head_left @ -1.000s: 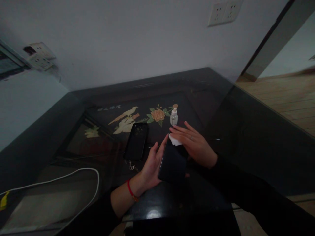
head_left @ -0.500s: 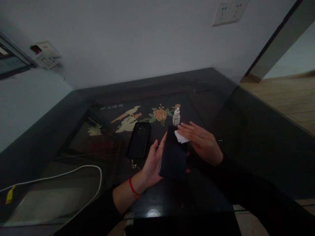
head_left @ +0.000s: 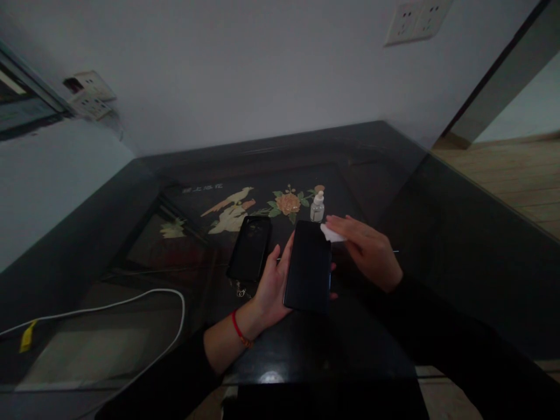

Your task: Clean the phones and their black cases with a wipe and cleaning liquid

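Note:
A dark smartphone lies in my left hand, whose fingers wrap beneath it, with their tips showing at its right edge. My right hand presses a folded white wipe at the phone's top right corner; the fingers are held together over it. Just behind the phone stands a small clear bottle with a white cap. To the left, a black phone case rests on the table, its inside facing up, and a small chain charm trails from its lower end.
The dark glossy tabletop bears a bird-and-flower picture. A white cable with a yellow tag curves across the left side. Behind the table is a pale wall with sockets.
My right hand and the wipe have slid right, from the phone's upper face to its top right corner. My left hand keeps its hold on the phone. The view has shifted slightly.

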The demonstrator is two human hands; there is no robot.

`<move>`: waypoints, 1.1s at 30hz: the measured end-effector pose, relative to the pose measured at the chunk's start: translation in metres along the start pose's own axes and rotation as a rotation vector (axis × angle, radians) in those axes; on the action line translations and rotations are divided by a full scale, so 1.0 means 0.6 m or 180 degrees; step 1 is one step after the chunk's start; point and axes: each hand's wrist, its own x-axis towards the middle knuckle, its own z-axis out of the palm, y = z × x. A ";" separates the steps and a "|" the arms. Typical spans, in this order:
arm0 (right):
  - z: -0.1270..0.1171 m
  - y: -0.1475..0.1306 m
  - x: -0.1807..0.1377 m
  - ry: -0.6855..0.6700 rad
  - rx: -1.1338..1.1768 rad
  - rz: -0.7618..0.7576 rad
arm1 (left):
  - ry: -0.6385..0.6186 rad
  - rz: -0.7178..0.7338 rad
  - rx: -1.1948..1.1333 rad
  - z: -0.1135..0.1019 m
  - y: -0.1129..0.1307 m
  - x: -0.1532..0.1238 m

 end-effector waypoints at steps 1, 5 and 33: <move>0.000 0.005 0.000 0.0049 -0.0039 0.0133 | -0.0051 -0.0015 0.0015 -0.001 0.000 0.000; 0.008 -0.019 -0.002 -0.0246 0.0147 -0.0387 | 0.0134 0.0057 0.0003 -0.005 -0.002 0.003; 0.023 -0.044 0.004 -0.0338 0.0135 -0.0746 | 0.0162 -0.0132 -0.0099 -0.013 -0.010 0.007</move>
